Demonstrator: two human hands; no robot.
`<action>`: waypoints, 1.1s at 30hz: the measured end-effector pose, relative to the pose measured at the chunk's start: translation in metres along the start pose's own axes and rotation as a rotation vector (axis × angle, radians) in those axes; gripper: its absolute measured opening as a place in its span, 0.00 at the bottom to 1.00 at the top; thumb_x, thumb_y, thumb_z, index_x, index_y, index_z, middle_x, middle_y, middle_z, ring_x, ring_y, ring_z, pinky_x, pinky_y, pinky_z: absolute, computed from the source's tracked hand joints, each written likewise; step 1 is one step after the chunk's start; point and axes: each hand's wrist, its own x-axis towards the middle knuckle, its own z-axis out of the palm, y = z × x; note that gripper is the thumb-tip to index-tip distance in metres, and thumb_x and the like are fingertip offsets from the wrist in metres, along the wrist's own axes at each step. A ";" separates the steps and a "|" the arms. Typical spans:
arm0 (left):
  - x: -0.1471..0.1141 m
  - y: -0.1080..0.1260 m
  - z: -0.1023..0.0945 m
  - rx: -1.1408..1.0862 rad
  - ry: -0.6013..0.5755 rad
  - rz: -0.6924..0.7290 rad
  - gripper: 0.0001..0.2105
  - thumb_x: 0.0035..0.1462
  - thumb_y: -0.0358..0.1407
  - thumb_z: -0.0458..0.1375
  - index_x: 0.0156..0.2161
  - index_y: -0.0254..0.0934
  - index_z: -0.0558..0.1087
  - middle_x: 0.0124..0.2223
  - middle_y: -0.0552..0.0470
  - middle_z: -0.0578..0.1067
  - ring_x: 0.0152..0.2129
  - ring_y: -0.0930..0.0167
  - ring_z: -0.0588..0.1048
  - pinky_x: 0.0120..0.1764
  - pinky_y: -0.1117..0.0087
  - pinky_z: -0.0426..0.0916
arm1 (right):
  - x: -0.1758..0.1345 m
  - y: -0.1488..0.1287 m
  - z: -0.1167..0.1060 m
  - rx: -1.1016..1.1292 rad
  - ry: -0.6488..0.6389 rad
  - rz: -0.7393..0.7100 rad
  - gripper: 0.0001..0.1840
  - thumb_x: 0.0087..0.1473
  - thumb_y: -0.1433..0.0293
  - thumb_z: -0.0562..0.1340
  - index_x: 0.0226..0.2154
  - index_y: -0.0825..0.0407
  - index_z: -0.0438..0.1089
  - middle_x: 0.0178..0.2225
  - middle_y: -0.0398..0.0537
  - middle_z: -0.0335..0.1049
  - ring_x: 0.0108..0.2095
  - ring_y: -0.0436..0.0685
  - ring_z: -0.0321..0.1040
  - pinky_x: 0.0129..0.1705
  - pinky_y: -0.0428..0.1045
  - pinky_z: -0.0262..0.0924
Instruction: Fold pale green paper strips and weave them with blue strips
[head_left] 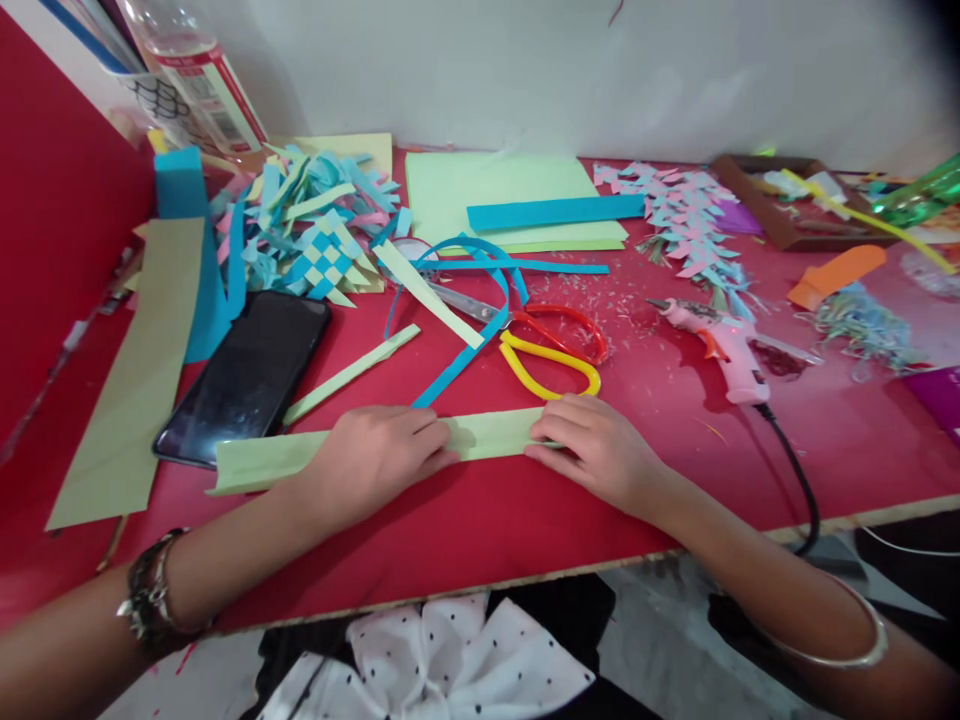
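A long pale green paper strip (pixel 495 434), folded lengthwise, lies across the front of the red table. My left hand (pixel 382 450) is closed over its middle, fingertips pressed on the paper. At the strip's right end, my right hand (pixel 589 440) grips the paper between thumb and fingers. The strip's left end sticks out past my left wrist, its edge lifted. Just beyond my right hand are scissors (pixel 551 378) with one red and one yellow handle loop. Blue paper strips (pixel 480 340) and a pale green strip (pixel 427 290) lie over their blades.
A black phone (pixel 247 375) lies left, beside a wide pale strip (pixel 135 380). Behind are a pile of cut paper (pixel 300 210), green sheets (pixel 495 180) and a bottle (pixel 210 90). To the right sit a pink glue gun (pixel 720 345) with cord and a brown tray (pixel 787 225).
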 end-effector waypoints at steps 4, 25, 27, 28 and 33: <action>0.000 -0.001 0.001 -0.003 -0.018 0.000 0.13 0.59 0.40 0.46 0.28 0.36 0.67 0.26 0.54 0.72 0.24 0.72 0.71 0.23 0.73 0.54 | -0.003 0.000 -0.002 0.008 0.015 0.046 0.12 0.56 0.67 0.53 0.25 0.54 0.63 0.24 0.46 0.63 0.28 0.51 0.57 0.33 0.46 0.51; 0.001 -0.003 0.005 0.001 0.042 0.022 0.13 0.59 0.38 0.44 0.29 0.36 0.67 0.34 0.52 0.68 0.21 0.76 0.66 0.23 0.74 0.57 | -0.007 -0.006 -0.001 0.052 0.010 0.210 0.11 0.56 0.68 0.52 0.25 0.53 0.62 0.26 0.48 0.62 0.30 0.53 0.59 0.34 0.48 0.55; 0.000 -0.003 0.006 0.013 0.033 0.030 0.13 0.59 0.38 0.45 0.29 0.36 0.67 0.34 0.52 0.68 0.21 0.76 0.67 0.23 0.74 0.58 | -0.006 -0.006 -0.001 0.043 0.010 0.214 0.11 0.56 0.68 0.52 0.25 0.53 0.62 0.26 0.48 0.62 0.30 0.53 0.59 0.33 0.47 0.55; 0.000 -0.003 0.006 0.016 0.024 0.027 0.12 0.59 0.38 0.45 0.29 0.36 0.67 0.34 0.52 0.68 0.21 0.76 0.67 0.23 0.74 0.58 | -0.006 -0.006 -0.001 0.040 0.011 0.210 0.11 0.56 0.68 0.52 0.24 0.53 0.62 0.26 0.48 0.62 0.29 0.53 0.59 0.33 0.47 0.55; 0.000 -0.006 0.006 -0.017 0.024 0.058 0.12 0.59 0.33 0.44 0.42 0.39 0.68 0.43 0.49 0.68 0.30 0.72 0.69 0.31 0.72 0.62 | -0.005 -0.005 0.000 0.026 0.020 0.187 0.11 0.55 0.69 0.53 0.23 0.53 0.60 0.25 0.46 0.60 0.28 0.52 0.57 0.32 0.47 0.53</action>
